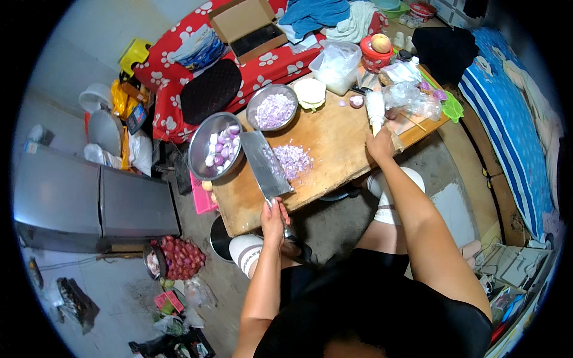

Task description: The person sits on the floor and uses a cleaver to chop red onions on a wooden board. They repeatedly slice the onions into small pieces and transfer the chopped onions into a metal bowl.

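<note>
My left hand [273,221] grips the handle of a broad cleaver [264,165], whose blade lies beside a heap of chopped purple onion [293,161] on the wooden board [338,138]. At the board's right side, my right hand [380,145] holds the narrow lower end of a white wrapped object [375,107]; its kind is unclear. Beyond the cleaver, a steel bowl [255,107] holds more chopped onion. A larger steel bowl [192,156] with peeled whole onions stands at the left. A pale round cut vegetable [310,93] and a partly cut onion [357,101] lie farther back.
Behind the board are a clear plastic tub [335,80], a red bucket [376,61] with a round fruit on it, and plastic bags [409,98]. A pink basket [202,197] and a dark bin [220,237] stand below the left edge. A red sofa [264,80] lies behind.
</note>
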`<action>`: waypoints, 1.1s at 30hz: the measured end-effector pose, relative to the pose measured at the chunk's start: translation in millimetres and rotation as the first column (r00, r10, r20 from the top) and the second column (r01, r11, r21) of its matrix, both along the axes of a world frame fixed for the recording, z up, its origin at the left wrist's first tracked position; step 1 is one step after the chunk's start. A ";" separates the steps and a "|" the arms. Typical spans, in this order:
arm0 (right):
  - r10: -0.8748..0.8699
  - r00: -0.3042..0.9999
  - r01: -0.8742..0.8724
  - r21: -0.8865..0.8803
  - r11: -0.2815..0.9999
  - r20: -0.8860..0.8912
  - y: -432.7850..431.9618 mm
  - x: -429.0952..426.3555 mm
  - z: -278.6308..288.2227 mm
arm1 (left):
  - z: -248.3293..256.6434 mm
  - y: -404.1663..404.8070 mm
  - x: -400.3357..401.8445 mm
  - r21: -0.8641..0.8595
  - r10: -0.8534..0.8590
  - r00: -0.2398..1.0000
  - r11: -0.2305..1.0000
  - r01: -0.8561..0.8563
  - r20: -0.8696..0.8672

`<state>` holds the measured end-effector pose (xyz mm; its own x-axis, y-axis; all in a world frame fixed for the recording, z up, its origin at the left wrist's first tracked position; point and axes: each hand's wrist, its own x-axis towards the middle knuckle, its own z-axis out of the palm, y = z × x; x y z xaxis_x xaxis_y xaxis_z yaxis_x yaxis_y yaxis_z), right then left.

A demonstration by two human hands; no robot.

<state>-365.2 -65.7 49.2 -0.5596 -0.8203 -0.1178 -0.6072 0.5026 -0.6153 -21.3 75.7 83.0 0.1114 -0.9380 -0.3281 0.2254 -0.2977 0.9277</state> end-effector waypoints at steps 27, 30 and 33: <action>0.791 0.563 -0.813 -0.329 0.480 -0.238 133.3 158.1 9.7 | 5.5 17.1 29.6 0.193 -0.014 0.983 0.980 0.050 -0.185; 0.773 0.560 -0.827 -0.260 0.498 -0.299 114.7 160.1 0.5 | 9.4 29.7 44.7 0.216 -0.073 0.983 0.970 0.109 -0.169; 0.750 0.582 -0.813 -0.209 0.543 -0.314 100.4 166.0 0.3 | 16.2 39.6 58.7 0.227 -0.116 0.978 0.962 0.154 -0.170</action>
